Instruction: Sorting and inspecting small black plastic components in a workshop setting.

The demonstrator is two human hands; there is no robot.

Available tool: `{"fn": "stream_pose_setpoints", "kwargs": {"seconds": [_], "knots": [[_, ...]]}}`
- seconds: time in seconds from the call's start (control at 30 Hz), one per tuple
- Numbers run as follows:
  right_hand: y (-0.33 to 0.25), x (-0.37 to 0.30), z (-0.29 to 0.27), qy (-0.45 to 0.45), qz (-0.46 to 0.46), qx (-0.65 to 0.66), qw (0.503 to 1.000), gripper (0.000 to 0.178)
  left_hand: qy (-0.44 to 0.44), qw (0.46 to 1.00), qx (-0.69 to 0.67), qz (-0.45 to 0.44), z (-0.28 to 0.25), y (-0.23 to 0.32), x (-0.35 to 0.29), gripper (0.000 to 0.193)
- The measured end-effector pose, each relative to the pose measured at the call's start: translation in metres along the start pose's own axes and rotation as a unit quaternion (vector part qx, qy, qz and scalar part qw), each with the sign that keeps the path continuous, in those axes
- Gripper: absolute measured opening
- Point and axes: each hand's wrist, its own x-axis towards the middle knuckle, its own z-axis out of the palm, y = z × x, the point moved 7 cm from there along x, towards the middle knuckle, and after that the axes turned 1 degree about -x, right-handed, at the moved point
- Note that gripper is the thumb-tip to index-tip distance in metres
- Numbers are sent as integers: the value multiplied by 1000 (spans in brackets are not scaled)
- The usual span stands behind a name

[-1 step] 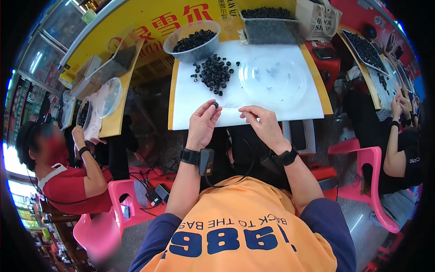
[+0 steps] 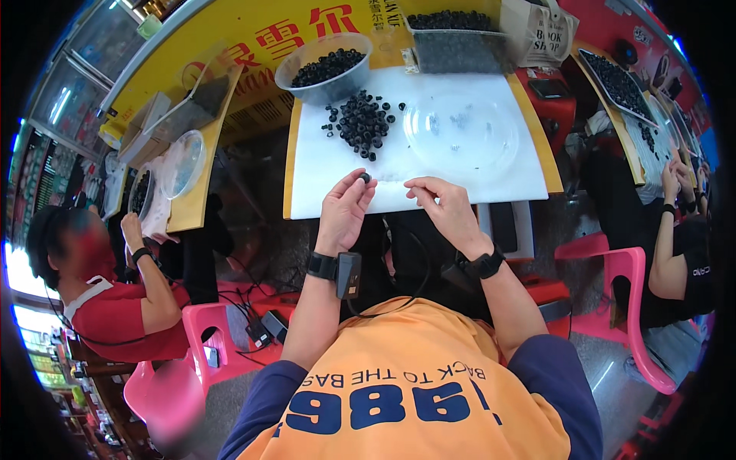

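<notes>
Between thumb and fingertips, my left hand (image 2: pixel 344 213) pinches a small round black part (image 2: pixel 365 178) above the near edge of the white work mat (image 2: pixel 322 184). My right hand (image 2: pixel 449 215) hovers to its right with thumb and index finger drawn together; whether anything tiny is between them is too small to tell. A pile of similar black ring-like parts (image 2: pixel 360 126) lies on the mat beyond my left hand. Beyond my right hand rests a shallow clear plastic lid or dish (image 2: pixel 460 138) with some dark specks.
A clear round tub (image 2: pixel 326 93) of black parts stands at the far left of the mat, a clear box (image 2: pixel 460 54) of them at the back. A cloth bag (image 2: pixel 537 34) sits beside it. Co-workers sit on pink chairs (image 2: pixel 630 307) at both sides. A cable (image 2: pixel 418 284) runs between my wrists.
</notes>
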Motion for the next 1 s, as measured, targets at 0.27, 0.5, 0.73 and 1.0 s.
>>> {"fn": "stream_pose_setpoints", "kwargs": {"seconds": [0.27,0.5,0.73,1.0], "knots": [[9,1,-11,15,-5,-30,999,17,16,993,-115,-28,-6,-10,-10,27],[19,1,-12,-1,-43,-74,996,18,-15,994,-105,-26,-18,-11,-7,36],[17,15,-85,120,-12,-102,987,14,30,994,-106,-17,-16,-10,-3,29],[22,68,-108,54,-6,-191,980,15,62,996,-53,-24,-17,-12,-5,27]]}}
